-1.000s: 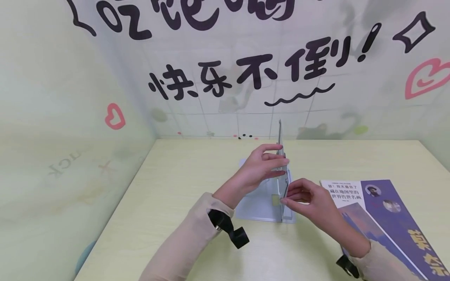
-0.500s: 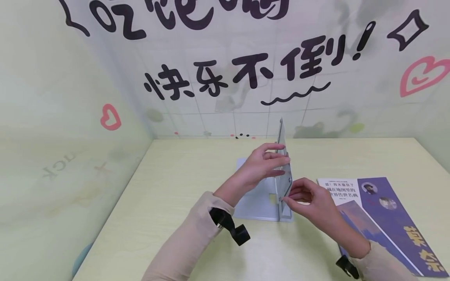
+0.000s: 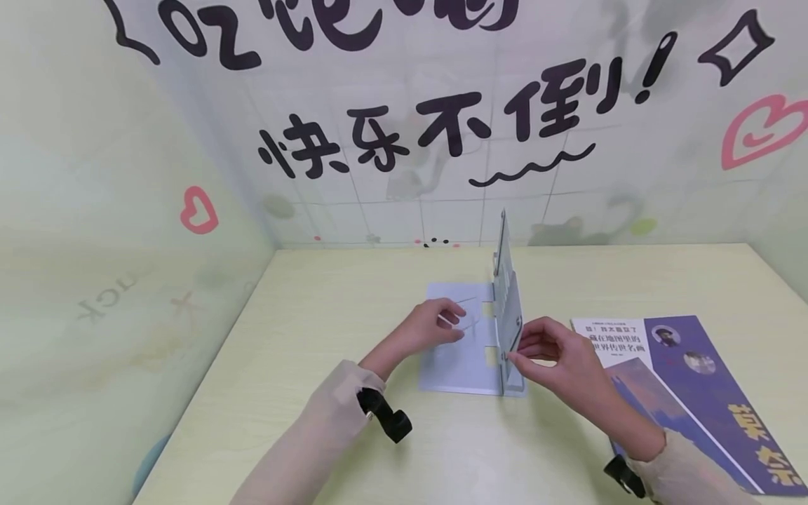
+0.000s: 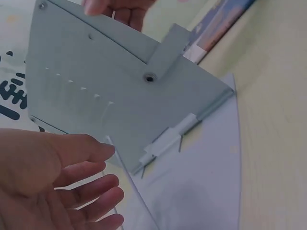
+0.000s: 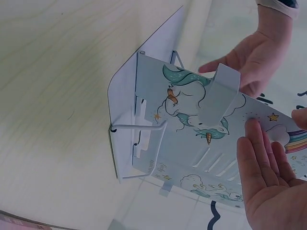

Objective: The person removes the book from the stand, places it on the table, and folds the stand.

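A light-blue metal book stand (image 3: 510, 301), printed with unicorns on its front, stands on the table with its panel upright on a flat base plate (image 3: 467, 375). My right hand (image 3: 558, 358) holds the panel's near edge. In the right wrist view its fingers (image 5: 268, 163) lie along the printed face, the thumb at the edge. Behind the panel, my left hand (image 3: 435, 325) hovers over the base plate, fingers loosely bent. Its thumb tip is right at a thin wire prop (image 4: 134, 189), which runs up from the base toward the raised slots in the panel's back.
A purple-and-white picture book (image 3: 701, 393) lies on the table to the right, partly under my right forearm. A wire page holder (image 5: 139, 127) juts from the stand's front. Printed wall sheets rise behind the table (image 3: 328, 301) and at its left.
My left hand has let go of the panel and moved left and down to the wire prop behind it. My right hand keeps its hold on the panel.
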Tool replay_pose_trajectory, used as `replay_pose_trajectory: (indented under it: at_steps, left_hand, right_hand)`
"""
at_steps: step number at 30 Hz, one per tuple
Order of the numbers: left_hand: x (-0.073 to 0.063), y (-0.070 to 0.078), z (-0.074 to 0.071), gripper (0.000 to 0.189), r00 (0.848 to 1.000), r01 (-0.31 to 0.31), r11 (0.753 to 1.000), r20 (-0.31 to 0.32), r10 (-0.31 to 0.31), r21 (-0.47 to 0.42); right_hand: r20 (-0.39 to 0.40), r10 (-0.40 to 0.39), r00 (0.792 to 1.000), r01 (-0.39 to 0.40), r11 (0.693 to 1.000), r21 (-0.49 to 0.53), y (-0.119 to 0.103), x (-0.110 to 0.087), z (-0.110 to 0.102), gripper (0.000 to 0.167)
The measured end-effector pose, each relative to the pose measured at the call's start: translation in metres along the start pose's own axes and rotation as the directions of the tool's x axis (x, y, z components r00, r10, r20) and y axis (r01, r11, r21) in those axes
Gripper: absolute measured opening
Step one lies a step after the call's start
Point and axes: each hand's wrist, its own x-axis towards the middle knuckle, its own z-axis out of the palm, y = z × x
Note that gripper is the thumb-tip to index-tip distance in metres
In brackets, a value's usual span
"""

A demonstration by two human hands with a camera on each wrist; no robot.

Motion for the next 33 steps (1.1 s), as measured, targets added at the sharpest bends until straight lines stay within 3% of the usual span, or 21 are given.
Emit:
replay_pose_trajectory:
  at_steps: [3, 7, 12, 22, 33]
  left_hand:
    - [0.002, -0.011, 0.004, 0.021, 1.0, -0.02, 0.999, 0.01, 0.02, 0.042]
    - [0.004, -0.017, 0.009, 0.013, 0.998, -0.06, 0.997, -0.033, 0.062, 0.052]
    - [0.006, -0.021, 0.016, 0.015, 0.993, -0.088, 0.995, -0.072, 0.092, 0.056]
    - [0.016, -0.031, 0.03, 0.019, 0.99, -0.121, 0.986, -0.052, 0.128, 0.118]
    - [0.017, -0.027, 0.035, 0.018, 0.998, -0.068, 0.978, 0.008, 0.068, 0.196]
  right_hand:
    - [0.001, -0.003, 1.0, 0.003, 1.0, -0.003, 0.0, 0.0, 0.0, 0.022]
    - [-0.001, -0.001, 1.0, 0.001, 1.0, 0.0, 0.0, 0.0, 0.0, 0.022]
    - [0.0, 0.006, 1.0, -0.006, 1.0, 0.01, 0.0, 0.0, -0.001, 0.022]
    - [0.004, 0.004, 1.0, -0.004, 1.0, 0.011, 0.001, 0.001, -0.001, 0.022]
    - [0.006, 0.016, 1.0, -0.015, 1.0, -0.009, 0.0, 0.0, -0.002, 0.023]
